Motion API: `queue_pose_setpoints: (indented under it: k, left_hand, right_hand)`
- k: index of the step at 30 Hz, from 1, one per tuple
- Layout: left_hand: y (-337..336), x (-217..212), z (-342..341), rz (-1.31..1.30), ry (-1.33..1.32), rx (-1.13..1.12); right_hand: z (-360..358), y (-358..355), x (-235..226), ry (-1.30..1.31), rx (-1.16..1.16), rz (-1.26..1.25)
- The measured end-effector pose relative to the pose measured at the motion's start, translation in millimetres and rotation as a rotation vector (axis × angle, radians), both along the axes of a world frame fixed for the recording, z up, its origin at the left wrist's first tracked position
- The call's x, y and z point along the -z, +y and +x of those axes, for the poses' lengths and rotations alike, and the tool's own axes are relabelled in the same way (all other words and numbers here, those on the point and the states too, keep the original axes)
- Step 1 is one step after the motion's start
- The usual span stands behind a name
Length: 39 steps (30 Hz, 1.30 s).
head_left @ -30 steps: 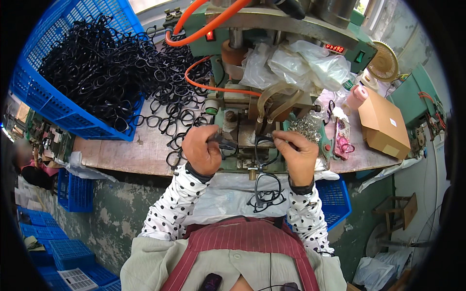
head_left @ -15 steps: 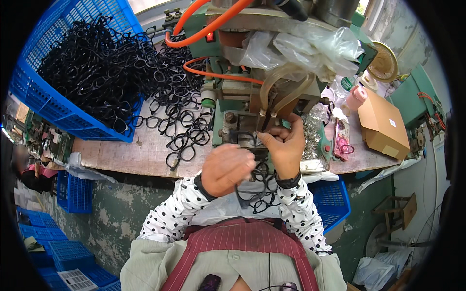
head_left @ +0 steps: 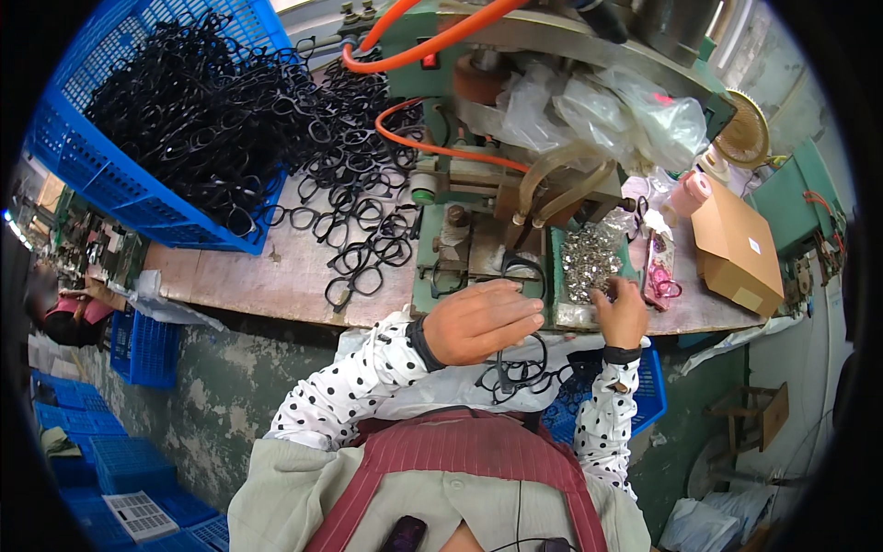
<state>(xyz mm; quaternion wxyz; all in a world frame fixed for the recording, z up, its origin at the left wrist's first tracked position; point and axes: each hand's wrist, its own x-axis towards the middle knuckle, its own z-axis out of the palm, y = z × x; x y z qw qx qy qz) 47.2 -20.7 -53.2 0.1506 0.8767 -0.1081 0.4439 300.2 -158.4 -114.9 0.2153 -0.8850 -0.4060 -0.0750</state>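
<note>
My left hand (head_left: 483, 322) is in front of the green bench machine (head_left: 428, 271), palm down with its fingers together over a black eyeglass frame (head_left: 524, 265). Dark rims stick out past the fingers toward the machine; the thumb and the grip itself are hidden. To the right, my right hand (head_left: 624, 315) is at the near edge of a tray of small shiny metal pieces (head_left: 589, 262). Its fingers are bent together at the pieces, and whatever is between the tips is too small to make out. More black eyeglass frames (head_left: 515, 375) lie on white plastic below my left hand.
A blue crate (head_left: 184, 230) heaped with black frames tips onto the table at left, with loose frames (head_left: 363, 248) beside it. Orange hoses (head_left: 441, 41) and plastic-wrapped machine parts hang overhead. A cardboard box (head_left: 736, 244) stands at right; another blue crate (head_left: 651, 386) is below the table edge.
My right hand has left the machine's fixture and moved right to the tray of metal pieces. My left hand has shifted right, closer to the fixture. The whole view has swung slightly.
</note>
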Motion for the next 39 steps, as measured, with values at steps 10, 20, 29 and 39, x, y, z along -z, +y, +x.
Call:
queue_pose_setpoints:
  k: [10, 20, 29, 39]
  left_hand:
    - [-9.8, 9.5, -17.9, 0.078, -0.010, -0.237]
    - [36.1, 95.0, -174.1, -0.169, 0.489, -1.208]
    - [64.7, 91.5, -223.8, -0.218, 0.580, -1.237]
    - [116.5, 113.8, -202.8, -0.116, 0.686, -0.961]
  right_hand:
    - [15.6, 11.7, 34.2, 0.513, -0.037, 0.638]
    - [0.3, 14.5, 27.5, 0.444, 0.039, 0.684]
    - [1.9, 16.6, 29.5, 0.479, -0.036, 0.715]
    - [-74.9, 43.8, -72.6, 0.851, -0.355, 0.684]
